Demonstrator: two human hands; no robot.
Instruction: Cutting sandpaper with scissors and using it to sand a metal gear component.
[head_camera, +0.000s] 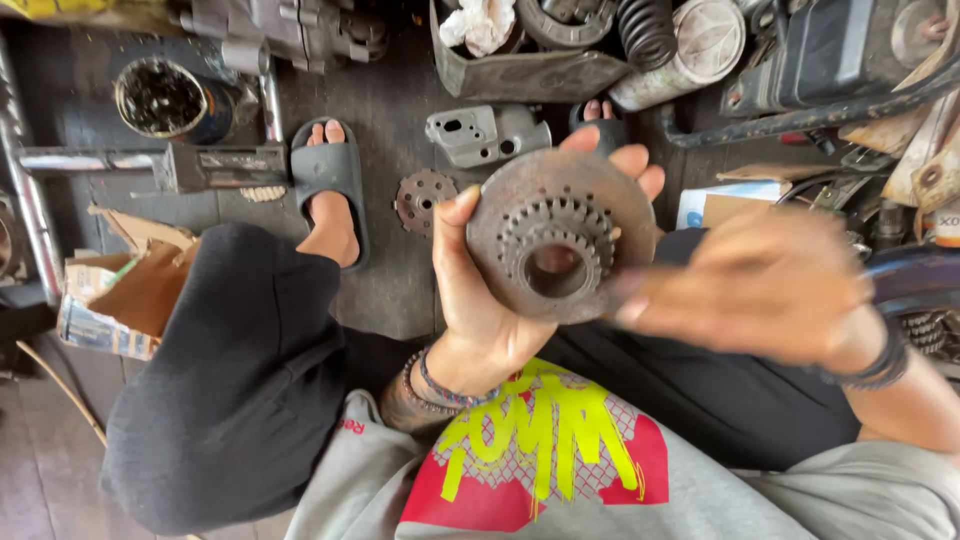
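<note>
My left hand (478, 300) grips a round rusty metal disc (560, 235) with a toothed ring and a centre hole, held up in front of me; thumb on its left rim, fingers behind it. My right hand (765, 285), blurred by motion, is at the disc's lower right edge with fingertips touching or nearly touching the rim. It holds nothing that I can see. I am sitting with my knees apart, in dark trousers and slide sandals.
On the dark floor lie a small rusty sprocket (424, 198), a grey metal housing (485, 133), a tin can (160, 97), a metal bar (150, 165) and a torn cardboard box (125, 295). A tray of parts with a spring (645, 30) sits ahead; machine parts crowd the right.
</note>
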